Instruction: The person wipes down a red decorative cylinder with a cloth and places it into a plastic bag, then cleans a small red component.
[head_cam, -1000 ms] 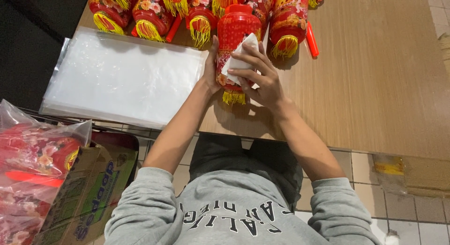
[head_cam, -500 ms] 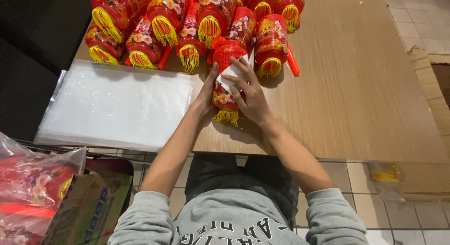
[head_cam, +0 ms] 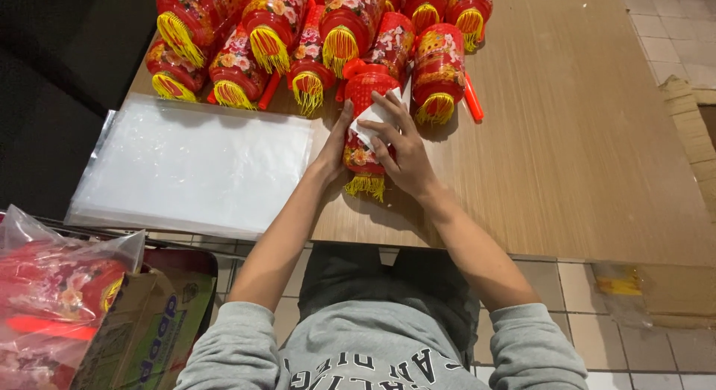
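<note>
A red cylindrical lantern (head_cam: pixel 361 157) with a floral band and a yellow fringe lies on the wooden table (head_cam: pixel 567 136), its fringe towards me. My left hand (head_cam: pixel 337 140) grips its left side. My right hand (head_cam: pixel 395 140) lies over the top of it, fingers spread, pressing a white paper slip (head_cam: pixel 371 120) against the lantern's body. Both hands are on the same lantern.
Several more red lanterns (head_cam: pixel 313 39) with yellow fringes are heaped at the table's far edge. A stack of clear plastic bags (head_cam: pixel 194 166) lies left of my hands. A cardboard box (head_cam: pixel 142 330) holding bagged lanterns (head_cam: pixel 52 300) stands at the lower left. Tiled floor lies below.
The view has shifted, so the lantern and hands sit lower and more central in the frame. Both hands stay on the lantern with the paper slip under the right fingers.
</note>
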